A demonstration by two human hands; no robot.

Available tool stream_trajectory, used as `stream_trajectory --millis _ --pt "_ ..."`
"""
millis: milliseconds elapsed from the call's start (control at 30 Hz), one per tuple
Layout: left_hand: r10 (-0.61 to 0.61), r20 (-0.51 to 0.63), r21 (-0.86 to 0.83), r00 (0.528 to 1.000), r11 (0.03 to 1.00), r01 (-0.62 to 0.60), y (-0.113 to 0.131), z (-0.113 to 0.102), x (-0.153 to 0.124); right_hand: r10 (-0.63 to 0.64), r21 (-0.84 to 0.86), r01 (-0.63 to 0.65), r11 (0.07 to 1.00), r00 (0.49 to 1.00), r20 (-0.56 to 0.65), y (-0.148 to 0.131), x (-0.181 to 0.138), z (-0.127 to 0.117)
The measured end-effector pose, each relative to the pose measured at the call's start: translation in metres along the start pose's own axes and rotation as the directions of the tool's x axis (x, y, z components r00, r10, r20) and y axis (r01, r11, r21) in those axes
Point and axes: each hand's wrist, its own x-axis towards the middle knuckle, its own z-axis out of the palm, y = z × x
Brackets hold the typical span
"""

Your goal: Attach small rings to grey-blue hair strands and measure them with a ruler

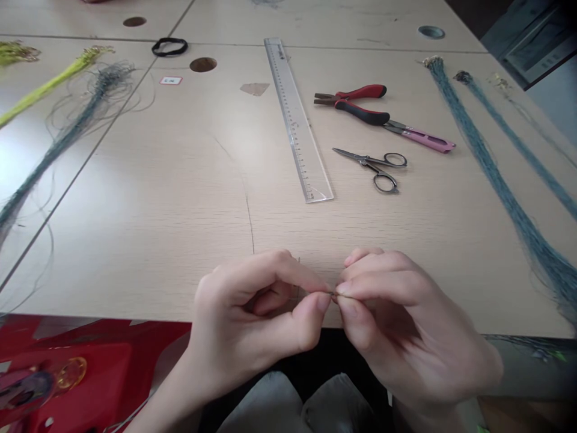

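Observation:
At the table's front edge my left hand (261, 307) and my right hand (406, 319) meet fingertip to fingertip. Each pinches a thin dark cord (332, 293) between thumb and forefinger; only a tiny piece shows between them. A loose length of thin cord (248, 210) runs from behind my left hand up across the table. Whether a knot or a small fitting sits at the pinch cannot be made out. Beyond the hands lie small scissors (367, 161) with their handles spread, and a clear ruler (297, 126).
Red-and-black pliers (356, 102) touch a pink-handled cutter (421, 135). Teal cord bundles lie at right (478, 144) and left (67, 135), with yellow cords (49, 84) farther left. A black band (169, 47), a small label (171, 80) and a red container (103, 385) are also around.

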Motion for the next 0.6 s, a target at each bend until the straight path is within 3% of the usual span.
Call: stream_trajectory --millis 600 --pt "-0.008 -0.019 -0.038 1.0 0.999 0.007 0.0007 0.0019 -0.0012 0.013 0.04 -0.012 0.999 1.0 -0.022 0.0025 -0.0018 0.0015"
